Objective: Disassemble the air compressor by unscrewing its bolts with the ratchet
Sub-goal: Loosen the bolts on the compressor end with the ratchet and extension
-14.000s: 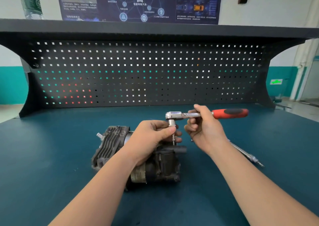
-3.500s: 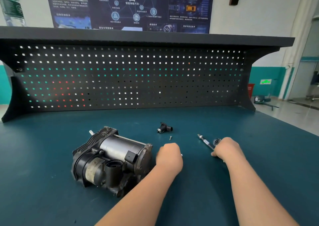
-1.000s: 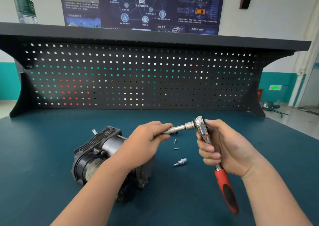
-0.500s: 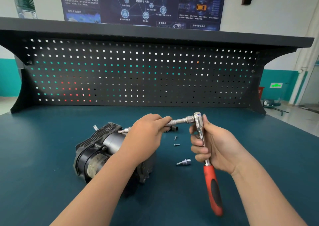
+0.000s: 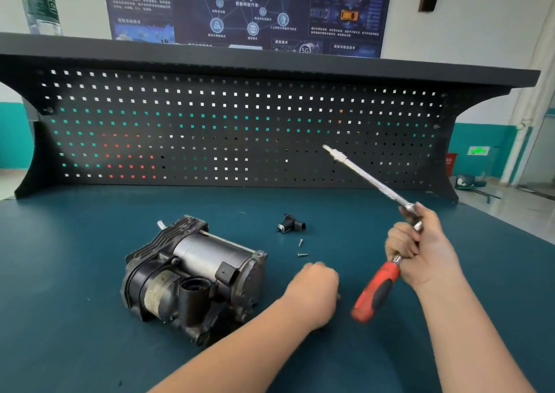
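Note:
The black and grey air compressor (image 5: 192, 275) lies on its side on the teal bench (image 5: 75, 317), left of centre. My right hand (image 5: 420, 251) grips the ratchet (image 5: 378, 290) near its head, the red handle pointing down-left. A long silver extension bar (image 5: 366, 176) sticks up and to the left from the ratchet head. My left hand (image 5: 315, 290) rests on the bench right of the compressor, fingers curled down; whatever lies under them is hidden. Two loose bolts (image 5: 301, 248) lie beyond the left hand.
A small black fitting (image 5: 289, 223) lies on the bench behind the bolts. A black pegboard (image 5: 210, 128) with a shelf closes off the back, and a water bottle (image 5: 39, 2) stands on the shelf at far left.
My left hand has let go of the extension bar and dropped to the bench where the small socket lay. My right hand swung the ratchet right, the bar now pointing up-left.

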